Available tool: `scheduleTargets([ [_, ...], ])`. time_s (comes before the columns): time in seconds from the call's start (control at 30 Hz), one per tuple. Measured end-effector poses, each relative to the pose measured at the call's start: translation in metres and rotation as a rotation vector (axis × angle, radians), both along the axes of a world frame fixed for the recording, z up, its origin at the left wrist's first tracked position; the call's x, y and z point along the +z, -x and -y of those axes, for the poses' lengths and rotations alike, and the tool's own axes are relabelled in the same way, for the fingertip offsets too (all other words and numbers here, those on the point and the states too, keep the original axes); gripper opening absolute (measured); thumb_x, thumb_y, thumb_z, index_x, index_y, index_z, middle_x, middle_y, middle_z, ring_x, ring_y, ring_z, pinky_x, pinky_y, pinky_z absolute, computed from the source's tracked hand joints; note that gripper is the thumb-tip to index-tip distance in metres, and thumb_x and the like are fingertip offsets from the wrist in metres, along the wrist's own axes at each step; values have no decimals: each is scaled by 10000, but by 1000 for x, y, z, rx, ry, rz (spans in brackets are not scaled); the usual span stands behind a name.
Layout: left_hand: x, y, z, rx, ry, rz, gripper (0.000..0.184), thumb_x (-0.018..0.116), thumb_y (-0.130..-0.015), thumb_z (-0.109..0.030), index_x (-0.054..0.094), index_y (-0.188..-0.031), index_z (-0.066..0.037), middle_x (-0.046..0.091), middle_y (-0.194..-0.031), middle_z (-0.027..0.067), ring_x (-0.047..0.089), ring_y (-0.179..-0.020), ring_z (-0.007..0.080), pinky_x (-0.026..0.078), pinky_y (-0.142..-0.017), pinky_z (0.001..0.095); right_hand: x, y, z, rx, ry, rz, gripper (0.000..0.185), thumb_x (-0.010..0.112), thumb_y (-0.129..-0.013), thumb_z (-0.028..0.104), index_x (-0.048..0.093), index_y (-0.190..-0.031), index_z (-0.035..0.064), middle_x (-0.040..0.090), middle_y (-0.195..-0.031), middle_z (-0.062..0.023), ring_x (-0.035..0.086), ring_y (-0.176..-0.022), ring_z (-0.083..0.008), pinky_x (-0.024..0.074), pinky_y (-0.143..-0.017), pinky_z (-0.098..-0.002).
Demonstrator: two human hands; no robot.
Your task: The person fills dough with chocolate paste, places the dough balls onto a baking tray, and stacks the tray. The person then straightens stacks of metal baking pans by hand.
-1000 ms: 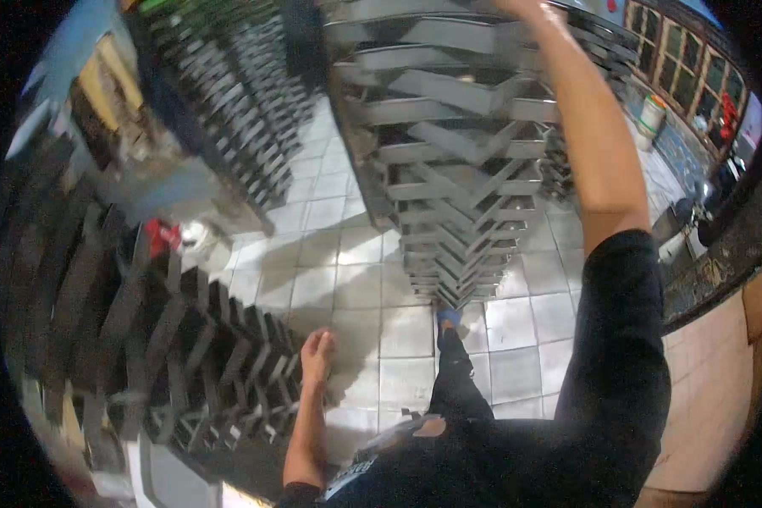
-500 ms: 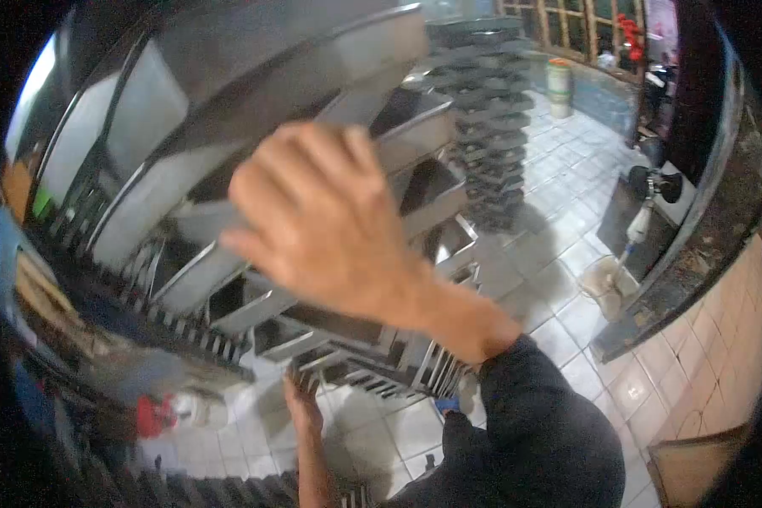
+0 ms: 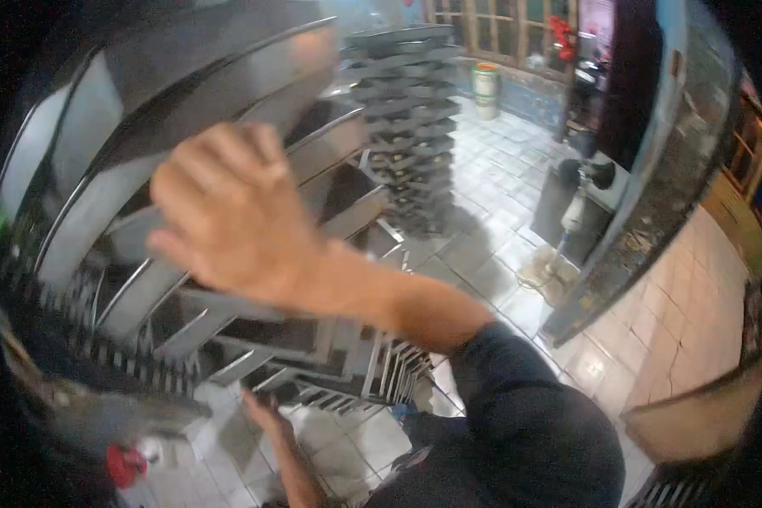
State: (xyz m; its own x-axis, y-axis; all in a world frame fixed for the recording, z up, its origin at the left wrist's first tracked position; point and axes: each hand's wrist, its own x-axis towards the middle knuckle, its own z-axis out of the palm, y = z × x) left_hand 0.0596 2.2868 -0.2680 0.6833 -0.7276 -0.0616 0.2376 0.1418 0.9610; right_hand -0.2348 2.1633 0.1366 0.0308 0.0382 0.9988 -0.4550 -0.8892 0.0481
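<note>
My right hand (image 3: 229, 216) is raised in the middle left, back towards me, in front of a large pile of grey metal trough-like pieces (image 3: 254, 110). Its fingers are curled in, and the palm side is hidden, so I cannot make out what they hold. Dark cloth covers the upper arm. Lower down, my left hand (image 3: 267, 416) is small and blurred near the bottom edge of the pile. Its fingers look stretched out, with nothing visible in them; whether it touches the metal I cannot tell.
Behind stands a tall crisscross stack of grey pieces (image 3: 406, 127). A pale container with an orange lid (image 3: 485, 89) is on the white tiled floor (image 3: 499, 161). At right are a dark box (image 3: 559, 207), a worn door frame (image 3: 652, 220) and a red object (image 3: 125, 466) lower left.
The view has turned to the right, so the metal pile and both hands sit further left in it. My right hand keeps its curled shape; the left hand appears slightly lower.
</note>
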Motion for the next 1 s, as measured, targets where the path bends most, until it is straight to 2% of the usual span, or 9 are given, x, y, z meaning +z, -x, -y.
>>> scheduleTargets([
  [0.13, 8, 21, 2, -80, 92, 70, 684, 479, -1005, -589, 447, -1496, -113, 512, -1466, 77, 467, -1342, 250, 328, -1107, 489, -2, 7, 17, 13, 5, -63, 362, 778, -759, 348, 616, -932, 74, 611, -952, -89, 572, -968, -301, 418, -819, -449],
  [0.27, 36, 48, 24, 4, -26, -25, 725, 494, -1012, -559, 415, -1505, -33, 480, -1489, 126, 465, -1341, 250, 337, -1122, 446, 4, 24, 35, 20, -54, -142, 342, 758, -806, 335, 605, -960, 70, 623, -990, -104, 577, -996, -312, 437, -859, -463],
  [0.37, 23, 43, 55, -48, 158, 0, 749, 489, -1019, -547, 419, -1480, 40, 477, -1485, 164, 468, -1324, 267, 339, -1124, 383, 4, 25, 64, 51, -42, -174, 360, 755, -822, 342, 594, -963, 52, 621, -990, -127, 576, -979, -344, 449, -847, -475],
  [0.47, -17, 28, 109, -6, 112, 48, 762, 493, -1007, -575, 463, -1445, 48, 521, -1432, 163, 501, -1282, 269, 384, -1084, 395, 1, 44, 95, 35, -98, -233, 393, 750, -843, 363, 607, -992, 28, 627, -1008, -148, 580, -1004, -371, 466, -853, -476],
  [0.67, 31, 74, 155, 47, 89, 45, 759, 512, -974, -614, 514, -1415, 4, 554, -1357, 154, 542, -1217, 280, 466, -992, 397, 6, 61, 160, 47, -280, -298, 504, 753, -843, 412, 627, -1073, -18, 644, -1061, -206, 613, -1034, -392, 484, -886, -466],
  [0.73, 24, 72, 176, -31, 148, 81, 746, 509, -983, -593, 475, -1452, -14, 489, -1430, 151, 540, -1223, 266, 495, -958, 388, 5, 67, 181, 41, -260, -284, 506, 752, -840, 413, 627, -1068, -22, 647, -1048, -212, 624, -1013, -392, 485, -876, -465],
  [0.83, -25, 52, 236, 10, 220, 175, 618, 496, -1021, -497, 520, -1403, -12, 586, -1321, 133, 584, -1171, 249, 531, -880, 378, 1, 77, 214, 42, -308, -266, 502, 754, -836, 405, 628, -1056, -28, 650, -1014, -214, 636, -969, -383, 489, -854, -454],
  [0.93, 32, 105, 212, 40, 158, 139, 565, 519, -1022, -454, 553, -1358, -1, 630, -1246, 132, 598, -1149, 262, 523, -886, 368, -10, 84, 230, 55, -404, -277, 495, 757, -832, 388, 627, -1059, -32, 650, -1000, -206, 632, -937, -365, 492, -838, -432],
  [1.0, 5, 99, 242, 35, 273, 98, 535, 543, -1016, -425, 565, -1343, -2, 628, -1244, 123, 597, -1140, 254, 513, -895, 357, -15, 92, 239, 65, -428, -263, 495, 757, -830, 379, 626, -1069, -34, 650, -1007, -204, 627, -930, -357, 494, -834, -421],
])
